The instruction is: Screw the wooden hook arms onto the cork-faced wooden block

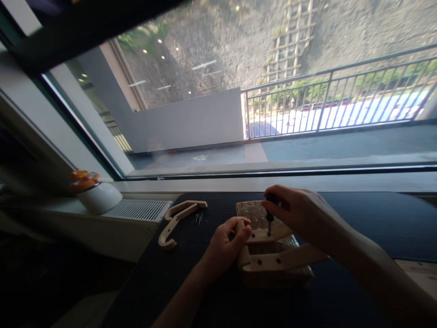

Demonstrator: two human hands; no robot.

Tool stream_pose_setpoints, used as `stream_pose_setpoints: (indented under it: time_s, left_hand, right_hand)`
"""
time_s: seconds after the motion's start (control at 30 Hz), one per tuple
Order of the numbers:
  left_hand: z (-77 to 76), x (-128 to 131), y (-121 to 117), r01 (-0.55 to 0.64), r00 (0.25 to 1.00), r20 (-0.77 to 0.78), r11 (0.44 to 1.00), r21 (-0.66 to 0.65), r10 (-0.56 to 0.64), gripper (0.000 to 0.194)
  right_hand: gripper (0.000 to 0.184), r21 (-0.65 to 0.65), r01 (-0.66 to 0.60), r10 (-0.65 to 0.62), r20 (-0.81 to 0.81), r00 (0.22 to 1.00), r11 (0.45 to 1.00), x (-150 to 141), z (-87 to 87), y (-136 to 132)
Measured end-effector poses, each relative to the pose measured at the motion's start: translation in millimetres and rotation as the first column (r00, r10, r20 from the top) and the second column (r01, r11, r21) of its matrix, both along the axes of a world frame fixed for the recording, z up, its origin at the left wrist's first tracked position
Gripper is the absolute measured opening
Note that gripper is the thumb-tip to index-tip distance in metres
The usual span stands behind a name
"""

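My right hand is closed round the dark handle of a screwdriver. The screwdriver points down, its tip at a hole in a pale wooden hook. Fingers and thumb of my left hand pinch the curved end of that same hook. Closer to me lies a second wooden hook with two dark holes. Both hooks rest over a brown block wrapped in clear film. My right wrist hides part of the hooks' far ends.
Two more wooden hooks lie on the dark table at the left, beside several screws. A white rounded object with an orange top stands left by a vent grille. Pale wood shows at the right edge. A window borders the far side.
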State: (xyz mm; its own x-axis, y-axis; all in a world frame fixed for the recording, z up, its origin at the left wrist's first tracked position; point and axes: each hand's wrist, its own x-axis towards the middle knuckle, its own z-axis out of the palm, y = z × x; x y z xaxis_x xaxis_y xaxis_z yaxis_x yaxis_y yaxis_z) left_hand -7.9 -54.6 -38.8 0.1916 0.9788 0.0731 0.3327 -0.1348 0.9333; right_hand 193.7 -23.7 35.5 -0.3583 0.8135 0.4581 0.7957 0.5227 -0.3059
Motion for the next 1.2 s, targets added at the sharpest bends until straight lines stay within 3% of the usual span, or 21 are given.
stream_pose_setpoints:
  time_s: [0.33, 0.87, 1.07, 1.2]
  left_hand:
    - [1.4, 0, -1, 0.0, 1.0, 0.006, 1.0, 0.023, 0.0, 0.037]
    - [0.0, 0, 0, -0.001, 1.0, 0.002, 1.0, 0.011, 0.001, 0.039]
    - [2.3, 0, -1, -0.004, 1.0, 0.008, 1.0, 0.007, 0.004, 0.038]
    - [3.5, 0, -2, -0.009, 1.0, 0.004, 1.0, 0.009, 0.009, 0.039]
  right_hand:
    - [0.034, -0.051, -0.205, 0.205, -0.013, 0.979, 0.977, 9, 5.2, -7]
    - [0.032, 0.029, 0.085, -0.088, 0.116, 0.989, 0.996, 9, 6.1, -1]
    - [0.031, 0.064, 0.005, -0.013, 0.129, 0.992, 0.998, 2, 4.2, -9]
    - [0.035, 0.049, -0.109, 0.102, 0.124, 0.987, 0.993, 7, 5.6, -13]
